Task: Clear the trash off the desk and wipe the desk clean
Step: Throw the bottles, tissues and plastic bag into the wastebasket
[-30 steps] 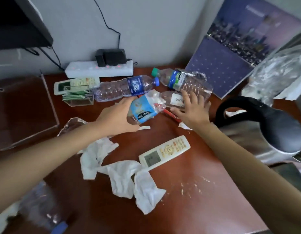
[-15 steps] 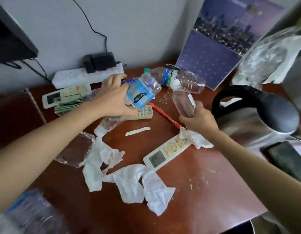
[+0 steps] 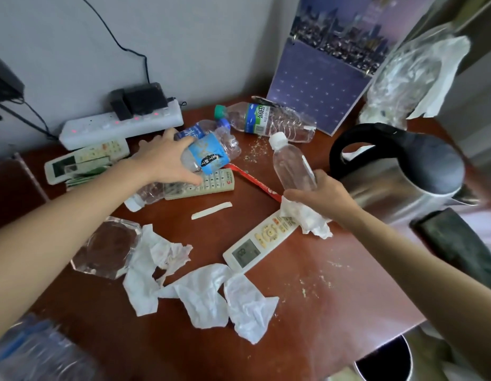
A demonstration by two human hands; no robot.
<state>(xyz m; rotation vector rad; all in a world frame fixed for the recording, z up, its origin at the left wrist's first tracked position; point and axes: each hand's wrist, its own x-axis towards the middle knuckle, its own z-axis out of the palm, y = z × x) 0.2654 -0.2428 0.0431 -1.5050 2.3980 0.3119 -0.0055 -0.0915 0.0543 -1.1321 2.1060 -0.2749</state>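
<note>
Single view, head-worn wide-angle camera. Positioned above the near edge of the desk (image 3: 349, 312), facing forward and steeply down across the top to the far edge and the wall (image 3: 211, 50) behind. Close range: the desk fills most of the frame, its near right corner showing at lower right.

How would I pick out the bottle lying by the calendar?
Find the purple calendar leaning in the desk's back corner. At its foot a clear crumpled bottle lies on its side. It alone has a green cap; neighbouring bottles have white or blue caps.
</note>
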